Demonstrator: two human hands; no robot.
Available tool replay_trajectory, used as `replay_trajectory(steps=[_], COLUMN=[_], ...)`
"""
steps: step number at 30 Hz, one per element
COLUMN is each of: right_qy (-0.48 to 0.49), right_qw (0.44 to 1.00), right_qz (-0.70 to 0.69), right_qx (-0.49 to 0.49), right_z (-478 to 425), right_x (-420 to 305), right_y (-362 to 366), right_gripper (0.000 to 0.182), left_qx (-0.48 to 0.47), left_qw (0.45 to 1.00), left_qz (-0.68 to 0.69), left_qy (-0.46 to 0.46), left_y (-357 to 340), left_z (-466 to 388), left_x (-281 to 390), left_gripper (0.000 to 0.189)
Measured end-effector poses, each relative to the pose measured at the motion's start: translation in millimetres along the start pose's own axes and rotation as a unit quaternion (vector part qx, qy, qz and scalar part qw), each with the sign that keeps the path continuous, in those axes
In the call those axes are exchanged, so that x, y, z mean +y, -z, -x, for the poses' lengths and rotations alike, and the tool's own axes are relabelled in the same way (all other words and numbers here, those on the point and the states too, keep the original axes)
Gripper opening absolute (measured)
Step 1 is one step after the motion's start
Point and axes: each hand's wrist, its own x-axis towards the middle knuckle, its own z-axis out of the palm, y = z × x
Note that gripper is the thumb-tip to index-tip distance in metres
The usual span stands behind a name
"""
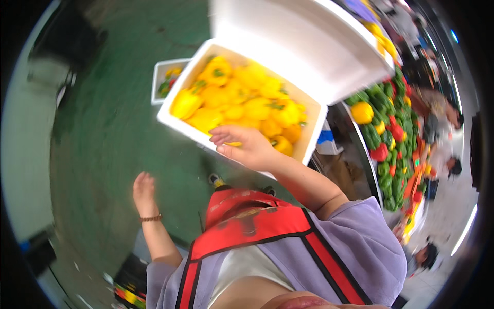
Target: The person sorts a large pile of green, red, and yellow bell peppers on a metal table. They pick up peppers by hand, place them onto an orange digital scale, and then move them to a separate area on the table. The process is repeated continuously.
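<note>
Before me stands a white foam box (181, 125) filled with yellow bell peppers (231, 96), its white lid (285, 42) raised along the far side. My right hand (247, 146) hovers over the box's near rim, fingers apart and pointing left; nothing shows in its grasp, though the palm's underside is hidden. My left hand (144, 193) is held out over the green floor, away from the box, with a beaded bracelet at the wrist. It is slightly blurred and holds nothing.
Mixed green, red and yellow peppers (389, 143) lie heaped on a display at the right, with people beyond. A smaller white box (156, 85) with peppers sits left of the foam box. A dark printed box (133, 278) lies at the lower left.
</note>
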Motion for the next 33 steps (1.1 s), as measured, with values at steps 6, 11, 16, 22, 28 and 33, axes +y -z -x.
replay_trajectory(steps=[6,11,16,22,28,33], right_qy=[0.005,-0.082,-0.211,-0.189,-0.149,-0.156], right_qw=[0.977,0.936,0.817,0.785,0.819,0.782], right_qz=[-0.018,-0.05,0.022,0.032,0.047,0.214], right_qx=[0.214,0.339,0.536,0.589,0.552,0.565], right_z=[160.9,363.9,556.2,600.9,586.1,582.6], right_x=[6.2,50.2,104.1,98.5,78.6,49.4], right_y=[111.6,176.9,208.5,241.9,312.9,423.9], right_gripper=[0.036,0.035,0.033,0.035,0.036,0.041], left_qx=[-0.151,-0.339,-0.575,-0.571,-0.5,-0.536], left_qw=[0.984,0.923,0.785,0.533,0.438,0.451], left_qz=[-0.051,-0.113,-0.14,-0.339,-0.449,-0.406], left_qy=[-0.076,-0.145,-0.184,-0.525,-0.597,-0.587], left_y=[-146.3,-315.3,-488.7,-640.0,-714.4,-724.4], left_z=[74.4,160.7,268.0,360.2,386.8,380.2], left_x=[60.2,15.0,-53.9,-126.3,-157.7,-169.1], left_gripper=[0.037,0.031,0.04,0.077,0.092,0.076])
